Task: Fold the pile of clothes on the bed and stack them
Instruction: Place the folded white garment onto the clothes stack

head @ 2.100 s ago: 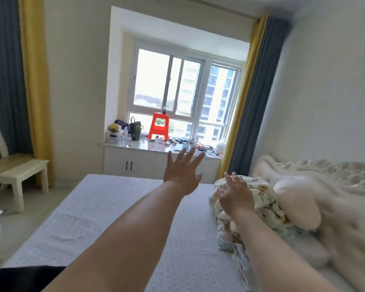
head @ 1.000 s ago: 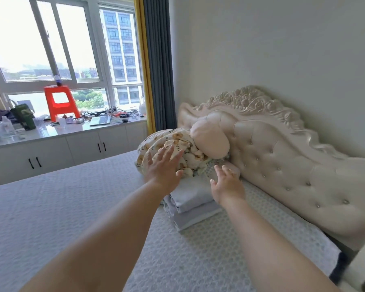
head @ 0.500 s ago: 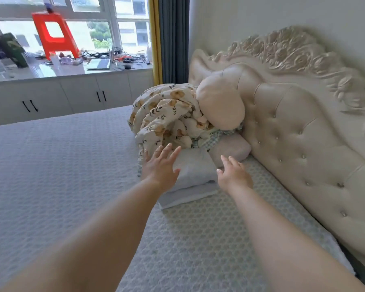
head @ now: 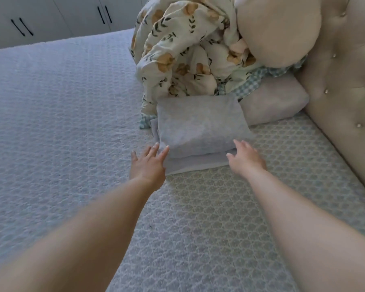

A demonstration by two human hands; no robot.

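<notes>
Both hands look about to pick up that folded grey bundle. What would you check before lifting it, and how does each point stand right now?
1. Left hand free, fingers straight: ok.
2. Right hand free and open: ok.
3. One hand at each near corner of the folded grey stack: ok.
4. Firm grip on the stack: not ok, neither hand grips it.
5. Stack free of the floral quilt behind it: cannot tell, their edges meet.
6. Bare bed cover to the left for setting it down: ok.
</notes>
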